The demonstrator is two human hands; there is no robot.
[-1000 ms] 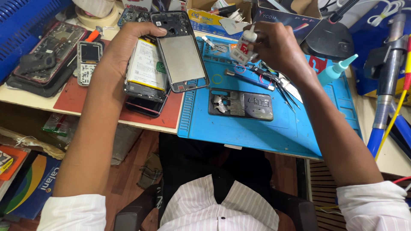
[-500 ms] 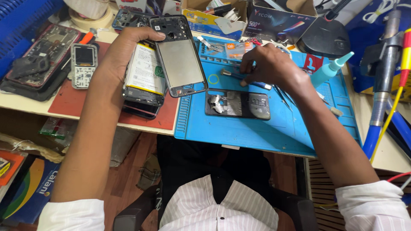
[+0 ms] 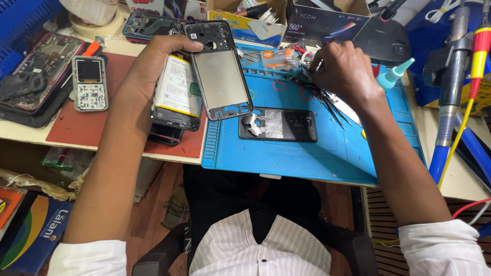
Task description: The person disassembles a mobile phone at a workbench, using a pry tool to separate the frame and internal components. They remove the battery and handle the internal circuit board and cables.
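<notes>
Lifting off the blue mat [image 3: 307, 153], the right hand [image 3: 340, 71] now closes over tweezers [image 3: 327, 99] while the left hand [image 3: 148, 76] still grips the opened phone [image 3: 179, 92].

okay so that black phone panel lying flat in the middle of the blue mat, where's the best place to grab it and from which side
Probably by its two long edges, coming straight down from above. The black phone panel lies flat and thin on the blue mat, lengthwise left to right, so only its edges offer a grip. Take the darker right half, since crumpled silver foil sits on the left half. The near long edge is open; tweezers lie just beyond its right end.
</notes>
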